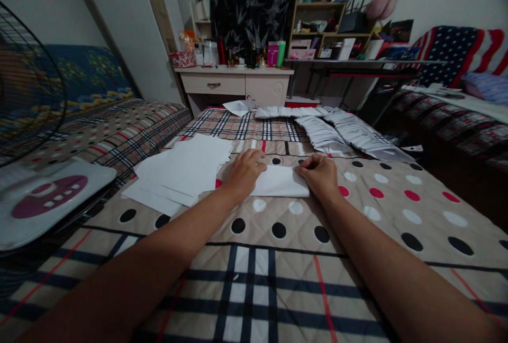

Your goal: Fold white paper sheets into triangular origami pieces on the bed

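A folded white sheet of paper (280,181) lies on the patterned bedspread, with its long side running left to right. My left hand (245,172) is closed at its left end, fingers bent over the paper and partly covering it. At the upper right corner, my right hand (319,176) pinches the paper's edge between thumb and fingers. Left of my hands, a loose pile of white sheets (190,165) is spread out unevenly. Beyond the right hand lie rows of folded white papers (323,134), packed closely and overlapping.
The quilted bedspread (293,279) has dots and plaid bands. A fan (32,83) stands at the left above a white plastic lid with a purple patch (50,195). Behind the bed are a white drawer cabinet (214,83) and a desk with shelves (321,15).
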The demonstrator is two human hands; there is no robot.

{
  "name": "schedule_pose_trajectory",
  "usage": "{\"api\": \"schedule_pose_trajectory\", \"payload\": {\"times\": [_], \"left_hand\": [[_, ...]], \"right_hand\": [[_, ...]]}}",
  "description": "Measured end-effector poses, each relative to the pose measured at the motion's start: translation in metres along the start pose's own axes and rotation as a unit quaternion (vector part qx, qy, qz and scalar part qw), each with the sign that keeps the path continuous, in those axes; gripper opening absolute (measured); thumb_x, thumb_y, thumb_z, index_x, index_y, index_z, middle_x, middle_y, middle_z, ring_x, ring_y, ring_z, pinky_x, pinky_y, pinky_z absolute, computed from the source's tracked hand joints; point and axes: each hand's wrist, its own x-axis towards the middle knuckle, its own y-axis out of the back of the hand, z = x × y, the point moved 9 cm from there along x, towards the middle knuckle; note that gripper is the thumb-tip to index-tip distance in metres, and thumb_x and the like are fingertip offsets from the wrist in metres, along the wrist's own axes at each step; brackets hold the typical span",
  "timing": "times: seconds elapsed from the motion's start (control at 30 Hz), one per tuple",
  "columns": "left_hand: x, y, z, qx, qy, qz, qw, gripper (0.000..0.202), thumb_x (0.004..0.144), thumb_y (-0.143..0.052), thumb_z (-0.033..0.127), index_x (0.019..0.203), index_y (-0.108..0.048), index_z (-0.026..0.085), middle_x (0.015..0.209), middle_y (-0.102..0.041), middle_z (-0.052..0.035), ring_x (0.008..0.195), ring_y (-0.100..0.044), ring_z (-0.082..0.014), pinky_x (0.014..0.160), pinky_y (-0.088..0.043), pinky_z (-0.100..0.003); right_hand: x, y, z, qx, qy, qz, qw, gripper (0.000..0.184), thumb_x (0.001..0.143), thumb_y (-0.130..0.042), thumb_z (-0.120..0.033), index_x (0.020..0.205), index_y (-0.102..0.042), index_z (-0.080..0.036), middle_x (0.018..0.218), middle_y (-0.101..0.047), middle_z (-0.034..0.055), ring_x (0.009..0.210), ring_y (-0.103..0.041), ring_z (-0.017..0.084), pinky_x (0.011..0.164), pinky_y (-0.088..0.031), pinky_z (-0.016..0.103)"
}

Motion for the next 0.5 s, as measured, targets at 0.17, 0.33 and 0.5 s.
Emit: {"api": "schedule_pose_trajectory", "payload": {"times": [0.17,0.33,0.5], "left_hand": [[-0.004,-0.015,-0.004,-0.086,-0.017,-0.090,0.992,0.029,0.092,-0.052,0.027,0.113,-0.065,0.013,0.112,-0.063,-0.0099,0.104,-0.057,-0.0235,0.095,-0.045,-0.039],[-0.011,-0.021,-0.013,-0.192,-0.067,-0.180,0.962,0.059,0.083,-0.064,0.043,0.135,-0.053,0.017,0.137,-0.051,-0.0107,0.124,-0.047,-0.0259,0.107,-0.036,-0.039],[-0.010,-0.024,-0.018,-0.216,-0.074,-0.194,0.954,0.067,0.077,-0.069,0.047,0.136,-0.052,0.020,0.141,-0.048,-0.0103,0.126,-0.044,-0.0268,0.109,-0.031,-0.039]], "right_hand": [[-0.001,-0.001,0.000,0.002,0.001,0.001,1.000,0.012,0.057,-0.068,-0.023,0.060,-0.057,-0.018,0.057,-0.057,-0.0022,0.051,-0.050,0.013,0.050,-0.037,0.025],[-0.001,0.003,0.003,0.028,-0.016,-0.001,0.999,0.013,0.058,-0.068,-0.024,0.063,-0.058,-0.018,0.058,-0.058,-0.0014,0.053,-0.052,0.014,0.053,-0.040,0.027],[-0.015,0.036,-0.047,0.016,0.088,0.150,0.985,0.022,0.074,-0.063,-0.035,0.087,-0.065,-0.018,0.091,-0.069,0.0067,0.088,-0.062,0.024,0.083,-0.046,0.039]]}}
